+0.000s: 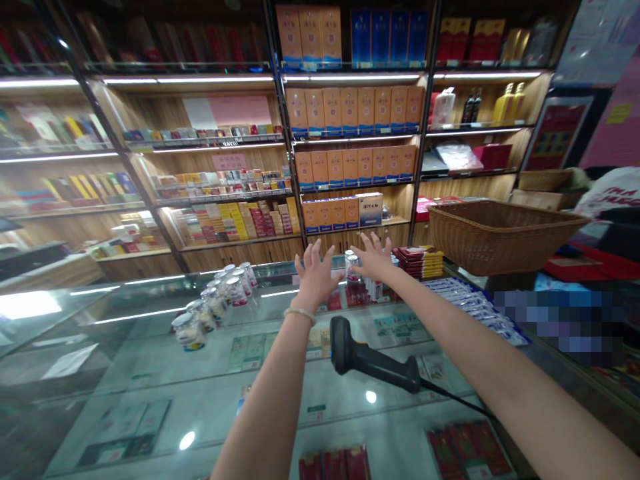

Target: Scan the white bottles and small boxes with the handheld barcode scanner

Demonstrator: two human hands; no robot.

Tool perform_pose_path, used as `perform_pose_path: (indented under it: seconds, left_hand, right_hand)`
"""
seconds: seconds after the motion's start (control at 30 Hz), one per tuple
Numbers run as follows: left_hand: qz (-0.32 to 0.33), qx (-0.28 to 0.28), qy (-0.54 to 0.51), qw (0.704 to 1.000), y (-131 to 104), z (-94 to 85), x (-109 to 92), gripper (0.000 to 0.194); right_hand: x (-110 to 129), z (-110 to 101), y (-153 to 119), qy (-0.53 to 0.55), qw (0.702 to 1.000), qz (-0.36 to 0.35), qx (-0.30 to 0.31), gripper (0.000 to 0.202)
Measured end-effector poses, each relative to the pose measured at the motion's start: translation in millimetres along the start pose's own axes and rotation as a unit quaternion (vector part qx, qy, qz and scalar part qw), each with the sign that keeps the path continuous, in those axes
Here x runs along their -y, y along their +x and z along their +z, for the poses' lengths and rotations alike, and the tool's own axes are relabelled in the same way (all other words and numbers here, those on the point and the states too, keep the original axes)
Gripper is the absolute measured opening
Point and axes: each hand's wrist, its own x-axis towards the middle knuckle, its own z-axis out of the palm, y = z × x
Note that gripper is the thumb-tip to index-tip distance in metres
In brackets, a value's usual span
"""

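Forearms [273, 400] span glass counter [210, 393] — left hand [316, 275], right hand [375, 259] both open — near jars [353, 269].

Wooden shelves [237, 253] with lit strips line the wall behind a glass counter [135, 367]. Orange boxes [350, 110] with blue bases fill the middle rows, and tall blue boxes [390, 37] stand on the top shelf. To the left sit rows of small packs [240, 223], perhaps cigarettes, though blurred. At right, a brown wicker basket [485, 247] sits behind blue-and-white packets [465, 303] and a stack of red and yellow packets [420, 261]. Red packs [335, 465] show through the glass at the bottom.
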Motion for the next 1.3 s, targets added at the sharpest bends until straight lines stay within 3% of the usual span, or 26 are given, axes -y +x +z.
perform_pose_path:
  seconds: [0.17, 0.47, 0.73, 0.87, 1.17, 1.3]
  left_hand:
    - [-0.006, 0.017, 0.006, 1.0, 0, 7.0, 3, 0.076]
    - [0.004, 0.022, 0.013, 1.0, -2, 12.8, 5, 0.075]
    - [-0.017, 0.041, 0.017, 0.999, -3, 13.3, 10, 0.074]
    - [-0.027, 0.053, 0.015, 0.998, 2, -1.9, 9, 0.073]
    - [-0.031, 0.015, 0.009, 0.999, 5, -62.6, 1, 0.064]
    - [-0.028, -0.009, 0.003, 1.0, -5, -72.0, 4, 0.058]
  right_hand:
    - [3, 0, 6, 0.006, 1.0, 0.007, 0.011, 0.059]
    - [6, 6, 17, 0.002, 1.0, 0.016, -0.026, 0.035]
    - [6, 5, 26, 0.016, 1.0, 0.021, 0.014, 0.027]
    - [10, 0, 19, 0.016, 1.0, 0.004, 0.016, 0.025]
    - [28, -12, -20, -0.045, 0.994, -0.078, -0.056, 0.025]
    - [31, -20, -31, -0.047, 0.993, -0.089, -0.064, 0.022]
